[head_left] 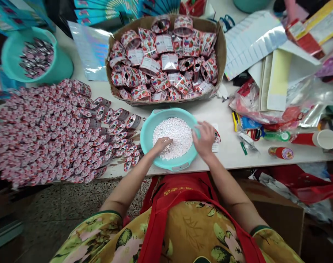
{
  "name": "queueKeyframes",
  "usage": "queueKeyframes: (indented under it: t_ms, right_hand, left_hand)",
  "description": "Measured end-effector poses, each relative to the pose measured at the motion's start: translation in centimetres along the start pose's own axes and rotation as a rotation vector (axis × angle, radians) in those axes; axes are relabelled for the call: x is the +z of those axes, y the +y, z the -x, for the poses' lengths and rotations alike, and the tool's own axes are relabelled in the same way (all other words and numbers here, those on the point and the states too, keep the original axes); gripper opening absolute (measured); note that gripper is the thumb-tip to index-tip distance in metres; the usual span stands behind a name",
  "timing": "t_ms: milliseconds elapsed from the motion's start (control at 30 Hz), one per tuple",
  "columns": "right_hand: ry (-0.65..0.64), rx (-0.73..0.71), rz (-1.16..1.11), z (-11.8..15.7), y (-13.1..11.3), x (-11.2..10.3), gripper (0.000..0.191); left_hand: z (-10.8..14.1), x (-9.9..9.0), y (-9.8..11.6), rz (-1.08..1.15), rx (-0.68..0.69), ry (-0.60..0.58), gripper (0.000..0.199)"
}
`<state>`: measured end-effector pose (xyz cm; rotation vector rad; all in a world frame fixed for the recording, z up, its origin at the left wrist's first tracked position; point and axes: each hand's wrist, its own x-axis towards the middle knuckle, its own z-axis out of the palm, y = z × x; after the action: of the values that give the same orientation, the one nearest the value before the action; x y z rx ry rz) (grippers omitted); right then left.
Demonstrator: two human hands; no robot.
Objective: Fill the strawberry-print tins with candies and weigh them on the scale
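White worktop [228, 126] fills my feed. Round turquoise plastic basin [147, 133] of small whitish pellets [180, 129] at centre; brown cardboard box [223, 54] of strawberry-print packets [161, 82] at twelve. Step, I judge: fingering pellets. Left hand [161, 145] among them, fingertips drawn close, pinch unclear. Right hand [205, 138] blurred by basin's three o'clock, fingers curled, hold unclear. Lifting any calls for light pinch.
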<state>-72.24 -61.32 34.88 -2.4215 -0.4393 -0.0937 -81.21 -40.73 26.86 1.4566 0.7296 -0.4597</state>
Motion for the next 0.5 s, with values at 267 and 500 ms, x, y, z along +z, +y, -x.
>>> queueKeyframes:
  t_ms: [267,500]
  right_hand:
    - [0.027,-0.068,0.107,-28.1,6.9,1.4,0.042]
    - [-0.189,0.286,0.204,-34.0,6.5,5.6,0.078]
  left_hand:
    - [-0.8,0.7,2.1,1.011,-0.18,0.071,0.033]
    - [-1.8,1.1,3.2,1.208,-0.16,0.1,0.018]
